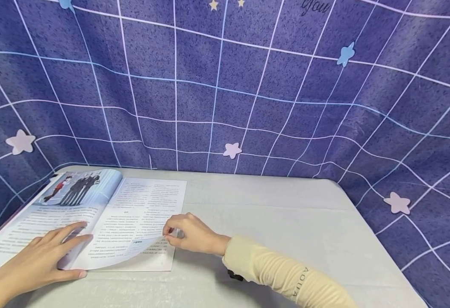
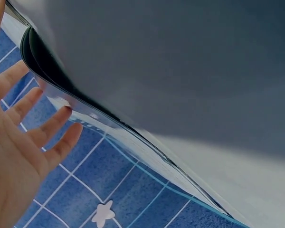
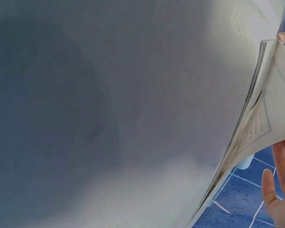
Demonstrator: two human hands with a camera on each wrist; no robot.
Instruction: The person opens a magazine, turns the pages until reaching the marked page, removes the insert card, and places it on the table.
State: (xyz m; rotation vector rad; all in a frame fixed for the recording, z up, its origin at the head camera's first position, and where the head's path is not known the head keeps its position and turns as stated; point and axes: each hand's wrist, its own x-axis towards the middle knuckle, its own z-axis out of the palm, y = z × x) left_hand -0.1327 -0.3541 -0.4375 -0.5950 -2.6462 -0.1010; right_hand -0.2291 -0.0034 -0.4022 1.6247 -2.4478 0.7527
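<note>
An open magazine [image 1: 132, 205] lies on the left part of the table, with a colour picture of dark-suited figures on its left page and printed columns on the right. My left hand [image 1: 42, 261] rests with fingers spread across the lower left page and the fold, thumb near the bottom edge. By the right edge, my right hand [image 1: 194, 233] pinches a magazine page [image 1: 132, 250] between thumb and fingers. That page's lower corner is raised and curved, with another printed page under it. In the left wrist view the left hand [image 2: 28, 137] has its fingers apart beside the magazine's edge.
A pale grey cloth covers the table [image 1: 278, 222], which stretches right of the magazine. Behind it hangs a blue curtain [image 1: 194, 111] with a line grid and stars. The right forearm, in a cream sleeve [image 1: 282, 269], crosses the table's front.
</note>
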